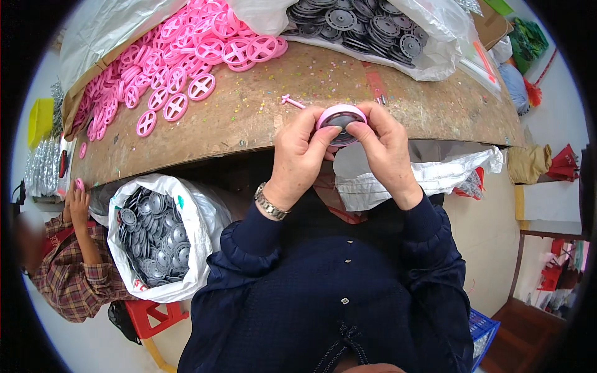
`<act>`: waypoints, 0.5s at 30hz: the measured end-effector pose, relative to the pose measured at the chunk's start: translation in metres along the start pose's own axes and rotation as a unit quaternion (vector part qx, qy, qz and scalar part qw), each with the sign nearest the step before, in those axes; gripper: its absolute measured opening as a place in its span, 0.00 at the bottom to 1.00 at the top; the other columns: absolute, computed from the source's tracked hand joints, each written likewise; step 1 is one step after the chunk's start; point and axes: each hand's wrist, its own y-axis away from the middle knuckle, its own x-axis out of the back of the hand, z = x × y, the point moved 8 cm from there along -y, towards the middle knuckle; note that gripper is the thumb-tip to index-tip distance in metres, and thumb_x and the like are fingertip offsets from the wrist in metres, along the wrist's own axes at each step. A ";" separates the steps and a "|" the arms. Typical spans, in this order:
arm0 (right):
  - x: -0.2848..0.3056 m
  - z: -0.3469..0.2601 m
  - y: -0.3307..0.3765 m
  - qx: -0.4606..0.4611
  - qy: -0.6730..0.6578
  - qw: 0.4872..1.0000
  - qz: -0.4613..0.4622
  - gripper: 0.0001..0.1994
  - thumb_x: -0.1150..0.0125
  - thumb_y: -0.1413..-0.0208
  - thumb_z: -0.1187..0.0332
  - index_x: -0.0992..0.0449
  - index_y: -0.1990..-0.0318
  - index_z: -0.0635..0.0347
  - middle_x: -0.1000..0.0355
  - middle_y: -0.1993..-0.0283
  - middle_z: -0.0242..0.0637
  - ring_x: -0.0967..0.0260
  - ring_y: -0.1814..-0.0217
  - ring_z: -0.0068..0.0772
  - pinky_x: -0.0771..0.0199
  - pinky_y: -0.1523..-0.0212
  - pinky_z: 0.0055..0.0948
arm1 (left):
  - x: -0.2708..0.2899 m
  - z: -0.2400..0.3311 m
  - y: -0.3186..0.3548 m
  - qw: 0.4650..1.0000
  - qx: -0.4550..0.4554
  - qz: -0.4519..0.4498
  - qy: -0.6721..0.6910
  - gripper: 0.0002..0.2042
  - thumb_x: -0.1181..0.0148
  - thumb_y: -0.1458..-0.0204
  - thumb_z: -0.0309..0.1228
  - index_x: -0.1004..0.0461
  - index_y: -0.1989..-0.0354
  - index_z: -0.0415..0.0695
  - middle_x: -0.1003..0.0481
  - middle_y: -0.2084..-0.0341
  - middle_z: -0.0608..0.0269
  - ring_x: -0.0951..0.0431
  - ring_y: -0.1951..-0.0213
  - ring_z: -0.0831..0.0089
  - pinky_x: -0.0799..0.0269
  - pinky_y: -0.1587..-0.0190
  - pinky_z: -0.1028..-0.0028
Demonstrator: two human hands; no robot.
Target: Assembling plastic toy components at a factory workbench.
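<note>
Between my hands, just over the table's near edge, is a round plastic wheel with a pink rim and a dark grey disc set in it. My left hand grips its left side, thumb pressed on the grey face. My right hand grips the right side, its thumb also on the disc. The other fingers curl behind the wheel and are partly hidden. Beyond my left fingers, a small pink stick-like piece lies on the table.
Loose pink rings with crossed spokes cover the table's far left. Grey discs fill a white bag at the back. An open white sack of grey discs stands to my left, near a seated person in a checked shirt.
</note>
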 end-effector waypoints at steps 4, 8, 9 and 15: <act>0.000 0.012 0.000 -0.028 -0.057 0.998 0.023 0.05 0.40 0.41 0.74 0.24 0.60 0.66 0.24 0.68 0.29 0.29 0.66 0.16 0.28 0.64 0.20 | -0.003 -0.002 -0.002 1.000 0.010 0.005 0.003 0.11 0.45 0.39 0.23 0.30 0.49 0.36 0.25 0.62 0.62 0.23 0.69 0.80 0.23 0.70 0.80; 0.001 0.023 -0.003 -0.092 -0.076 0.993 0.002 0.06 0.40 0.41 0.74 0.24 0.58 0.66 0.24 0.67 0.28 0.29 0.65 0.15 0.29 0.63 0.18 | -0.011 0.004 -0.003 0.999 0.028 -0.043 0.017 0.17 0.45 0.39 0.23 0.37 0.43 0.38 0.26 0.60 0.60 0.23 0.71 0.79 0.22 0.72 0.79; -0.003 0.024 -0.003 -0.106 -0.112 0.988 -0.018 0.08 0.40 0.41 0.74 0.25 0.55 0.65 0.24 0.64 0.29 0.29 0.63 0.15 0.29 0.62 0.19 | -0.013 0.001 -0.002 0.996 0.066 -0.051 0.039 0.19 0.45 0.39 0.23 0.39 0.41 0.39 0.26 0.60 0.59 0.22 0.72 0.78 0.22 0.72 0.79; -0.016 0.012 0.004 -0.055 -0.081 0.994 -0.056 0.14 0.43 0.40 0.76 0.29 0.47 0.65 0.26 0.55 0.33 0.29 0.53 0.19 0.29 0.52 0.23 | -0.001 -0.011 -0.001 0.992 0.090 -0.028 0.087 0.19 0.47 0.40 0.21 0.39 0.41 0.39 0.25 0.63 0.59 0.23 0.75 0.79 0.23 0.74 0.79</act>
